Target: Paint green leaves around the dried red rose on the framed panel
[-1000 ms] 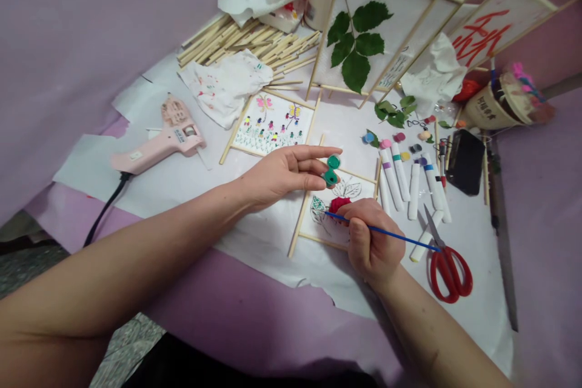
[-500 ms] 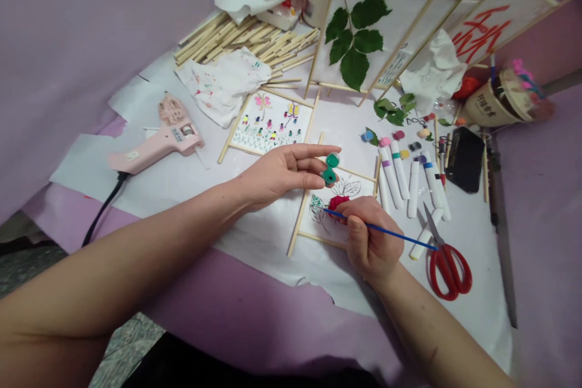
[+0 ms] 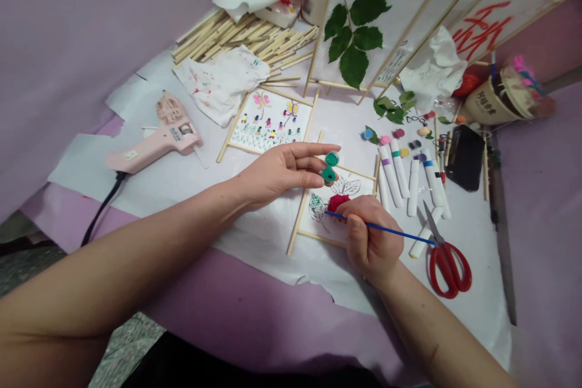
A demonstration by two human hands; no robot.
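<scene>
Between its fingertips my left hand [image 3: 284, 173] holds a small open pot of green paint [image 3: 328, 174], its lid tilted back. My right hand [image 3: 373, 235] is closed round a thin blue paintbrush [image 3: 395, 231], whose tip rests at or just over a leaf in the drawing. That drawing [image 3: 322, 230] shows a red rose [image 3: 339, 203] with outlined leaves, set in a frame of wooden sticks [image 3: 296, 227]. One leaf [image 3: 317, 204] is partly green; the upper ones are only lines. My right fingers cover part of the rose and the paper's lower right.
A pink glue gun [image 3: 157, 142] lies left, its black cord trailing off the edge. Red-handled scissors [image 3: 449, 267], several markers [image 3: 413, 188] and a black phone [image 3: 464, 157] lie right. Behind are wooden sticks [image 3: 245, 39], a stained tissue [image 3: 222, 82] and a standing leaf panel [image 3: 359, 36].
The brush tip has shifted very slightly down on the leaf. My left hand and the paint pot stay nearly still.
</scene>
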